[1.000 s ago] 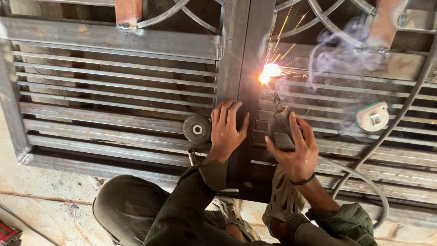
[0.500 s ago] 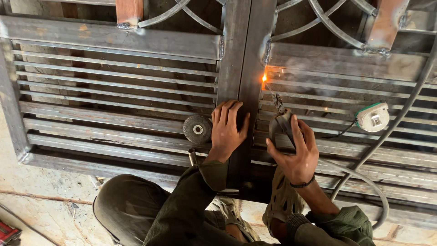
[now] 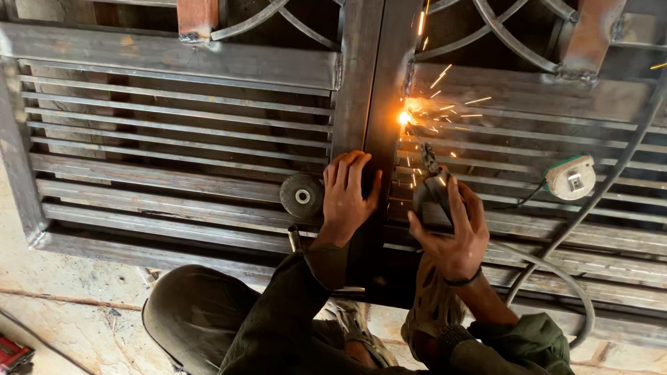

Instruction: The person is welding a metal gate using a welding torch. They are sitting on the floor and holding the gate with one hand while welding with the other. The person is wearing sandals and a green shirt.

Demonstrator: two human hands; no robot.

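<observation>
The person crouches over a steel gate frame (image 3: 180,66) that lies flat just above the concrete floor (image 3: 76,326), its horizontal slats running to either side of a central upright bar (image 3: 375,83). The left hand (image 3: 347,198) lies flat on that bar, palm down, its fingers (image 3: 354,167) spread and straight, gripping nothing. The right hand (image 3: 451,232) has its fingers wrapped tight round the dark handle of a welding electrode holder (image 3: 429,198), which sits over the slats just right of the bar. The rod reaches up from the holder to a bright orange arc (image 3: 404,118) at the bar's right edge, and sparks fly out from it across the slats. A round grinding disc (image 3: 302,196) lies on the slats just beside the left hand. Farther right, a small white and green device (image 3: 571,177) rests on the slats, well apart from both hands, and a grey cable (image 3: 570,285) curves below it.
</observation>
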